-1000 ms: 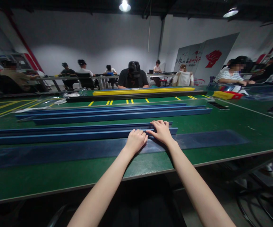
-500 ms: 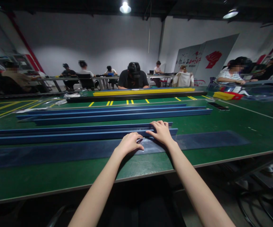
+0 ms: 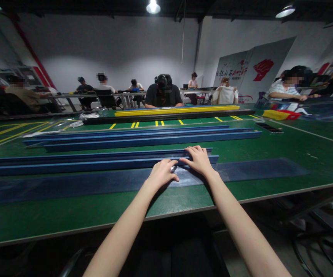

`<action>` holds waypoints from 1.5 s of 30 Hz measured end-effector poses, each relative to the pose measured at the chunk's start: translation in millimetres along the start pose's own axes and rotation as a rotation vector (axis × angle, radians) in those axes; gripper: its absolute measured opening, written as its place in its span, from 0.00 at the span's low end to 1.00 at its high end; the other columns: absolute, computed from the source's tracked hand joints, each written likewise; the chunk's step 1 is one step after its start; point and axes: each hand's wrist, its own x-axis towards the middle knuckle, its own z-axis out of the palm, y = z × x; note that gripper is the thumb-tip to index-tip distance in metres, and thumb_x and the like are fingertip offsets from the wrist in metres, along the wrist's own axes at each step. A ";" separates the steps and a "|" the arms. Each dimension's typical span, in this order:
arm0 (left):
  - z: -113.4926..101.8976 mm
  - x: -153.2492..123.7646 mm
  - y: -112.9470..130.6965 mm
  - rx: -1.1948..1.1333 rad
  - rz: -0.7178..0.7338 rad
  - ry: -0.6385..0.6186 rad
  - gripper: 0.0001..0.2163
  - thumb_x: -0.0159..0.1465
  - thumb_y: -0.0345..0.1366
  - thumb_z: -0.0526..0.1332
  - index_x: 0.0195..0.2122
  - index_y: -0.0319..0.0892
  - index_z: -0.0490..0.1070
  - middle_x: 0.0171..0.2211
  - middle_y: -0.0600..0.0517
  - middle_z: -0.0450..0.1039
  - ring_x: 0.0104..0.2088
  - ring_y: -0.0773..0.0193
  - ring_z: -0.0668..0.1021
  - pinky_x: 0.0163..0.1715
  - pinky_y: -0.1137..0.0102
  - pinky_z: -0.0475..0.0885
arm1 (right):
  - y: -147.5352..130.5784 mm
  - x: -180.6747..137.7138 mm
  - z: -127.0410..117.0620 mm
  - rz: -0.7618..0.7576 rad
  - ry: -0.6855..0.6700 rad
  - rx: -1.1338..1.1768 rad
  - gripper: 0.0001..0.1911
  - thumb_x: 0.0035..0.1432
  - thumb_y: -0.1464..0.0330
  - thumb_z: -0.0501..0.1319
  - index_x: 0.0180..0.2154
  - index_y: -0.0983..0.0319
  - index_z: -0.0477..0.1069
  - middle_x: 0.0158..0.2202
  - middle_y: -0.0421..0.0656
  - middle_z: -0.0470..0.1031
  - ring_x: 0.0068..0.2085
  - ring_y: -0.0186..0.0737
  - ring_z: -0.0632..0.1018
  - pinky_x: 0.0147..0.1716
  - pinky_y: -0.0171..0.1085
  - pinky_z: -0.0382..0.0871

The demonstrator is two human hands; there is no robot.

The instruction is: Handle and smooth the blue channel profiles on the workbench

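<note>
My right hand spreads its fingers over the blue rail's right end, grip impossible to tell, while my left hand, thumb and fingers parted, is over the film, between rail and tabletop's near edge. Beyond, the board's characters are too blurred to read!

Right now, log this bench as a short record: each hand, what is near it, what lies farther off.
Left hand: thumb and fingers apart, at the near side of the front blue profile; grip unclear
Right hand: laid across that profile, near its right end
Translucent strip: flat on the green table, nearer the wearer than the profile
Behind: more blue profiles, then a black profile and a yellow profile
Right side: dark phone
</note>
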 end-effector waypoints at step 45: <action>10.2 10.1 0.7 0.163 -0.127 0.547 0.11 0.65 0.35 0.47 0.37 0.42 0.68 0.37 0.46 0.69 0.39 0.58 0.69 0.37 0.64 0.63 | -26.1 1.2 -12.3 -0.141 0.149 -0.031 0.14 0.61 0.64 0.45 0.31 0.62 0.65 0.30 0.44 0.69 0.35 0.40 0.65 0.40 0.38 0.52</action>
